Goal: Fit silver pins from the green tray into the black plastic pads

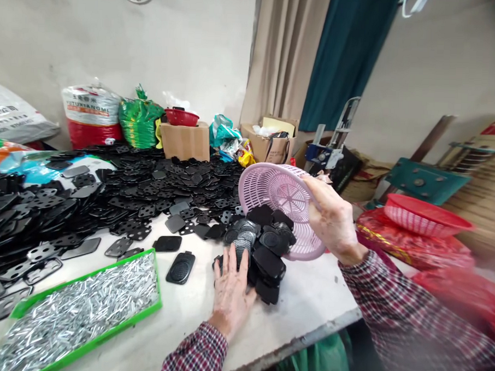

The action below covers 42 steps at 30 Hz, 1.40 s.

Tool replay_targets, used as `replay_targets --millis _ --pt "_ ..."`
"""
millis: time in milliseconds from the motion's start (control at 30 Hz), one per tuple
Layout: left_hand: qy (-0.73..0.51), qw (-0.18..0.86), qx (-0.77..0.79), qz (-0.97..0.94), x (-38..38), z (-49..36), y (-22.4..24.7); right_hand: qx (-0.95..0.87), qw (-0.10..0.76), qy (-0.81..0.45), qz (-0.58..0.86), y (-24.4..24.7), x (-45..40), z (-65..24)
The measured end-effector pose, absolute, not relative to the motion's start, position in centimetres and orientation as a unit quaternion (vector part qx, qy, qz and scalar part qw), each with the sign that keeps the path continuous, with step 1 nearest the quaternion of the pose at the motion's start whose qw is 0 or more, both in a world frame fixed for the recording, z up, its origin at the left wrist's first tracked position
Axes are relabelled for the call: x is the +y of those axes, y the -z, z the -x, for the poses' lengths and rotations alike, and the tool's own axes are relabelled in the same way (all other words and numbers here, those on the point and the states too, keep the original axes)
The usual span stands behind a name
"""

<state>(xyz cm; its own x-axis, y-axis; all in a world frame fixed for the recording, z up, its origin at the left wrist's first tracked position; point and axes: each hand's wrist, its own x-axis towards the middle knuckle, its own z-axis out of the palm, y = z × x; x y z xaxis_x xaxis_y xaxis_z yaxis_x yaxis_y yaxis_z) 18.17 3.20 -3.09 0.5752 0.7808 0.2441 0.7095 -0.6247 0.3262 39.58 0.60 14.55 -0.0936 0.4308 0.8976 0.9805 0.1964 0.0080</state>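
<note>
Checked sleeves [410, 307] are stretched in over the front edge of the bench [317, 289]. By the right hand [332, 216], the rim of a pink basket [288, 197] is clamped between thumb and fingers, probably because the rim gives a firm hold while the basket is tipped. Its mouth is turned toward the left hand [232, 291], and a pile of black parts [269, 260] is bunched at the lower rim, toward the bench's right end. Whether parts are passing in or out cannot be told. The left hand is laid palm down with fingers apart, its fingertips touching the pile; the parts are perhaps being steadied there.

Toward the front left corner, metal pins [86, 304] are held in a green tray [159, 288], whose raised walls presumably stop them from scattering. Beside it, a single black piece [180, 267] is left lying flat. Along the back and left, black plates [182, 177] are heaped, seemingly so that the front is left free for handwork.
</note>
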Motion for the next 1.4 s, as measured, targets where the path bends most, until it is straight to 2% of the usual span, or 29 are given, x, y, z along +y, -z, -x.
replay_targets --millis 233,367,467,533,567,633,767,967,1200,1400 --pt "-0.204 0.101 0.417 -0.880 3.4 -17.9 3.4 -0.670 0.396 0.346 0.523 -13.7 0.9 -40.4" --pt "-0.250 0.061 0.404 -0.878 1.4 -18.1 2.0 -0.676 0.387 0.366 0.509 -12.7 0.8 -41.1" --pt "-0.263 0.067 0.213 -0.939 -1.5 -20.4 0.7 -0.671 0.394 0.391 0.491 -12.3 0.4 -41.8" --pt "-0.201 0.097 0.071 -0.972 -2.8 -22.8 0.5 -0.656 0.410 0.403 0.489 -12.4 -0.1 -42.2" --pt "-0.161 0.111 0.056 -0.979 -2.9 -24.1 0.7 -0.649 0.418 0.406 0.489 -12.7 -0.5 -42.3" --pt "-0.120 0.124 0.113 -0.979 -2.0 -26.2 1.6 -0.639 0.430 0.409 0.489 -13.5 -1.6 -42.6" --pt "-0.113 0.115 0.137 -0.977 2.4 -27.6 3.1 -0.601 0.455 0.421 0.505 -15.3 -4.3 -42.9" --pt "-0.113 0.075 0.158 -0.978 6.0 -27.3 2.6 -0.555 0.460 0.421 0.550 -16.0 -7.3 -43.4" --pt "-0.159 0.052 0.209 -0.964 3.8 -26.7 1.3 -0.494 0.473 0.434 0.586 -16.0 -9.3 -42.7" --pt "-0.169 0.038 0.225 -0.959 0.5 -18.6 0.3 -0.404 0.497 0.432 0.635 -16.9 -10.5 -40.0"
